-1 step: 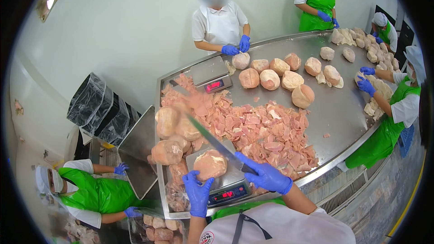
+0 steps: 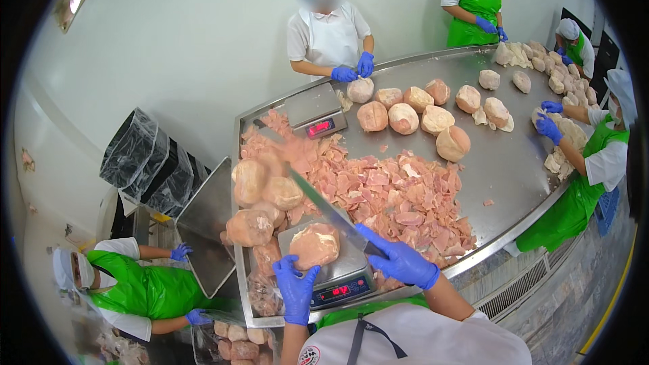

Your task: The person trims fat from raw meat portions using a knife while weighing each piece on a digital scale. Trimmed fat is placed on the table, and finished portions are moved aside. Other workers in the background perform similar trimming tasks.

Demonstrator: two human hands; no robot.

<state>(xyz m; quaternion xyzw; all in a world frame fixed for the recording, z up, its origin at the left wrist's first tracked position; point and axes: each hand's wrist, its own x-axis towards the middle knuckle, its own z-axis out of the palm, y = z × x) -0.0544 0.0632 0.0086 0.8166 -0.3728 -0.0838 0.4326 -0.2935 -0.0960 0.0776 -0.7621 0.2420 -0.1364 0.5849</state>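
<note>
A rounded lump of pink meat [image 2: 315, 245] rests on the steel pan of a digital scale [image 2: 343, 289] with a red display. My blue-gloved left hand [image 2: 295, 292] curls its fingers and thumb against the near left side of this lump. In my right hand [image 2: 405, 263], also gloved, is the handle of a long knife [image 2: 329, 213]. Its blade points up and left, over the scale's far edge and a heap of thin pink meat trimmings [image 2: 399, 199]. More meat lumps [image 2: 250, 228] are stacked left of the scale.
The steel table [image 2: 497, 162] has a raised rim. A second scale [image 2: 320, 124] and several meat lumps [image 2: 403, 119] sit on its far half. Co-workers stand around it, one at the left holding a metal tray [image 2: 206, 230]. Black plastic-wrapped bins [image 2: 152, 162] stand at left.
The knife blade has shifted slightly to the right, with its tip a little higher. My left hand and the meat lump stay in place.
</note>
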